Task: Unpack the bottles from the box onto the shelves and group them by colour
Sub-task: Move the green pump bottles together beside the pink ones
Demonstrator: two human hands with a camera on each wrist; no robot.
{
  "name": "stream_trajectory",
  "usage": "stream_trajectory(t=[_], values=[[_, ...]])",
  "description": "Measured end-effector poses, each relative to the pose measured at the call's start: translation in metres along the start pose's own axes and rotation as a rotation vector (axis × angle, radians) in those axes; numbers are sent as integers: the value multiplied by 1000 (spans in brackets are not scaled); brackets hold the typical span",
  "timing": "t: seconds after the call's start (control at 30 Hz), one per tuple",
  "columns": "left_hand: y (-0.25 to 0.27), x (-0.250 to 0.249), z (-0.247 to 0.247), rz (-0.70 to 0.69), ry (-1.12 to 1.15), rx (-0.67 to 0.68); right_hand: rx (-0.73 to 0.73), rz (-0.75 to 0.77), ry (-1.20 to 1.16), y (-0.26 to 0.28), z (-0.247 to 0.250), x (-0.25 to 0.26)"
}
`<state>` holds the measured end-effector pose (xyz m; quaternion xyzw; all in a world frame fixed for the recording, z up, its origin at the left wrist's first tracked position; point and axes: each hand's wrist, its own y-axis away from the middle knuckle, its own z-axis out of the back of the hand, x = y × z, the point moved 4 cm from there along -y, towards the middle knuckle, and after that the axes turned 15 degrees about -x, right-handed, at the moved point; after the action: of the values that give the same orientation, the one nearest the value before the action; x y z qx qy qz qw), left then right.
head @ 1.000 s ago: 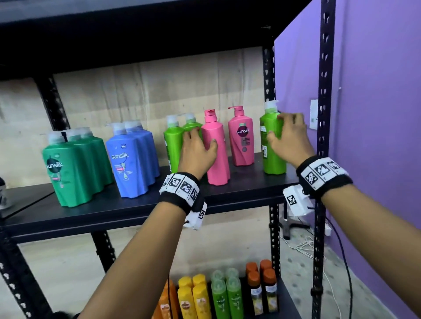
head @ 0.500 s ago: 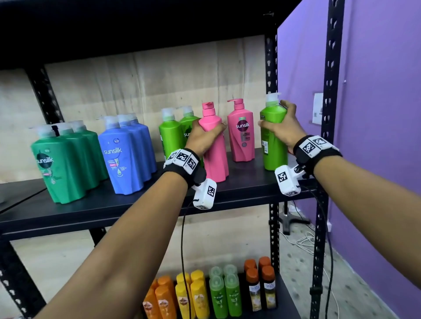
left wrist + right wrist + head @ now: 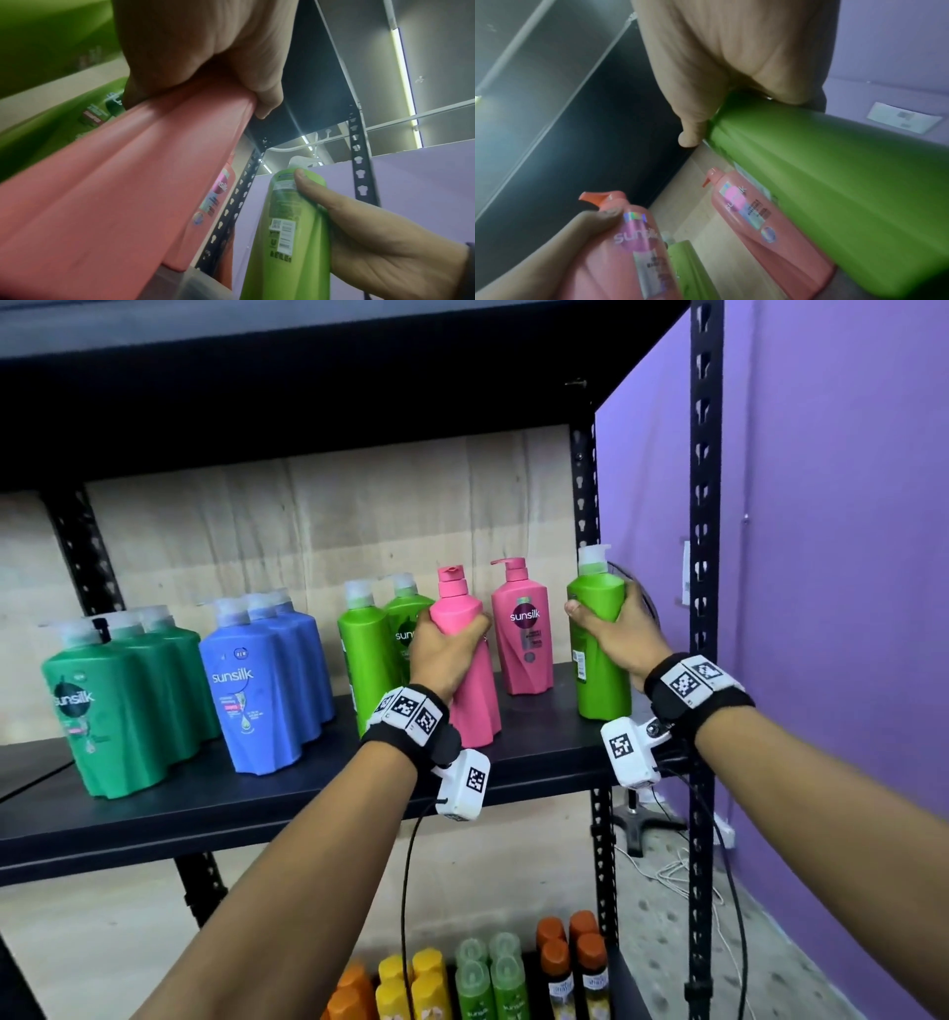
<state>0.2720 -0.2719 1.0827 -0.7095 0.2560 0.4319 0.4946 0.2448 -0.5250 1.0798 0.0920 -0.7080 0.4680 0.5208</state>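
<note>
My left hand (image 3: 445, 645) grips a pink pump bottle (image 3: 470, 670) round its upper body; the bottle stands near the front of the black shelf (image 3: 287, 793). In the left wrist view the same pink bottle (image 3: 123, 182) fills the frame under my left hand (image 3: 205, 67). My right hand (image 3: 613, 634) grips a light green bottle (image 3: 601, 639) at the shelf's right end, by the upright. The right wrist view shows that green bottle (image 3: 834, 182) under my right hand (image 3: 721, 67). A second pink bottle (image 3: 523, 631) stands between the two. Two more light green bottles (image 3: 367, 644) stand left of my left hand.
Several dark green bottles (image 3: 118, 706) and three blue bottles (image 3: 262, 680) stand at the shelf's left. The lower shelf holds small orange, yellow, green and brown-capped bottles (image 3: 488, 978). A purple wall (image 3: 847, 608) and the black upright (image 3: 706, 608) close the right side.
Both hands went from resting on the bottles to gripping them. The view has drawn closer to the shelf; the pink and green bottles stay in nearly the same places.
</note>
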Motion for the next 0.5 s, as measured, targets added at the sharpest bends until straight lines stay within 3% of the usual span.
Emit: stream_trajectory(t=[0.27, 0.5], values=[[30, -16, -31, 10, 36, 75, -143, 146, -129, 26, 34, 38], [44, -18, -71, -13, 32, 91, -297, 178, -169, 34, 68, 60]])
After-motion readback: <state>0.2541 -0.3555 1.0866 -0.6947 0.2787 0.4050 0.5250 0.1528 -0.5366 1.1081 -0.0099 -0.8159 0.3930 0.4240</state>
